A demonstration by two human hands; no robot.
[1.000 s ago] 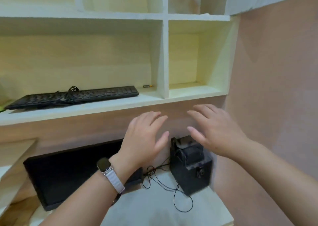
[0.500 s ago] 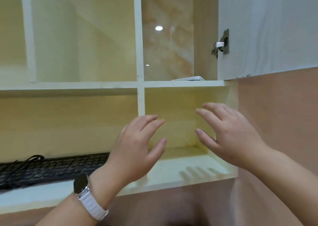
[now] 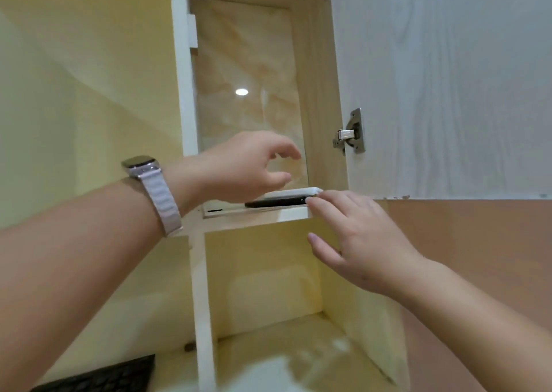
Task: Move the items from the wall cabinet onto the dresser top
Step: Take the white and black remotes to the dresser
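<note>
Flat devices [image 3: 283, 198] on cabinet shelf | left hand [image 3: 245, 167] spread above | right hand [image 3: 355, 239] spread, fingertips touching

I found no readable text, label, brand or number anywhere in the frame, not even on the blurred black keyboard [image 3: 98, 376] at lower left.

Bare forearms, no sleeves; the left wrist wears a smartwatch [image 3: 140, 163] on a seemingly pale lilac band [image 3: 161, 200]

Cabinet door [image 3: 448, 78] matt woodgrain; hinge [image 3: 352, 133] shiny metal; back panel [image 3: 248, 92] glossy marble.
</note>
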